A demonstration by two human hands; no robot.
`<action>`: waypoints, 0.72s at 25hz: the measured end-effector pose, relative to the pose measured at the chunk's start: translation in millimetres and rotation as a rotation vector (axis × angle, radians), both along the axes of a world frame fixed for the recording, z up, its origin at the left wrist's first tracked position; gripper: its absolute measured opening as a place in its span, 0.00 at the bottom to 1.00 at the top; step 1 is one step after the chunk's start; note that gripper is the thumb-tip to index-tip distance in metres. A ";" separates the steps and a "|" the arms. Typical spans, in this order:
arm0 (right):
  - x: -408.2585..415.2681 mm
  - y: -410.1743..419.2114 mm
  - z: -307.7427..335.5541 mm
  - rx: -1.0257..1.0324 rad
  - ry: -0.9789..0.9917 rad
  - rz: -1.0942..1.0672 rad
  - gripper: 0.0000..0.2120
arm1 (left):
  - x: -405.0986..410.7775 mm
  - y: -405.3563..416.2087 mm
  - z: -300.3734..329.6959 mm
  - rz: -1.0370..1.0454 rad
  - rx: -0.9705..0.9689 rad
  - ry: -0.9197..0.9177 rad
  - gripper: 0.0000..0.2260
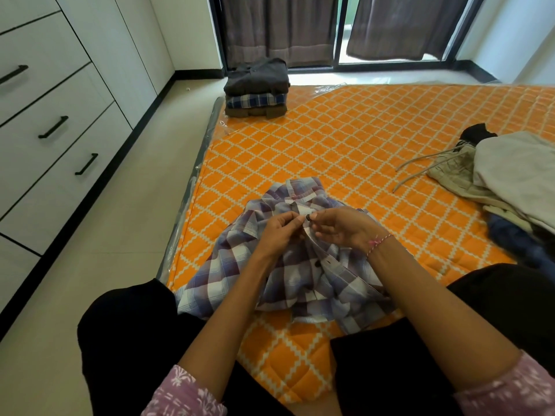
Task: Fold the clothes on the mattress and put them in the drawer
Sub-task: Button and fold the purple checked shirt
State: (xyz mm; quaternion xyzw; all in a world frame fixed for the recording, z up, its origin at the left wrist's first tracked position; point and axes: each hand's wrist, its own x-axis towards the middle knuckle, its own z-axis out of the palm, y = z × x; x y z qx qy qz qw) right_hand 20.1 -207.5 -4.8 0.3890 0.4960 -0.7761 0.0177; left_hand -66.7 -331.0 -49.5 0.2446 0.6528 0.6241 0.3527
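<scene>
Drawers [54,127]: white fronts with black bar handles, along the left wall, all closed.

Floor [129,223]: pale tiles between the drawers and the mattress.

Mattress [345,151]: orange quilted cover with a white diamond pattern, lying on the floor, clear plastic showing along its left edge.

Folded stack [256,88]: three garments at the far left corner of the mattress, a dark grey one on top, a blue checked one in the middle, a brown one beneath.

Checked shirt [288,265]: purple, white and maroon, rumpled on the near part of the mattress just in front of the knees, collar pointing away.

Left hand [277,232]: its grip pinches the shirt's front edge below the collar between thumb and fingers.

Right hand [342,226]: its grip pinches a dark button [308,217] on the same edge, fingertips almost meeting the left hand's; a pink and white thread band sits at the wrist.

Loose clothes [495,172]: unfolded pile at the right edge of the mattress, beige and khaki pieces with trailing drawstrings, a black item behind, dark blue cloth in front.
</scene>
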 end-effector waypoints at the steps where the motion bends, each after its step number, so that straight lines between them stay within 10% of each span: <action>1: -2.3 1.6 2.2 0.032 0.004 -0.001 0.05 | 0.7 1.9 4.1 0.027 -0.033 0.049 0.06; 10: -47.4 22.1 12.3 0.232 0.018 -0.169 0.07 | -1.5 14.2 4.9 -0.030 -0.634 0.613 0.08; 18: 1.0 -9.0 -26.4 1.304 -0.135 0.456 0.09 | -3.8 5.4 -22.0 0.079 -0.295 0.147 0.13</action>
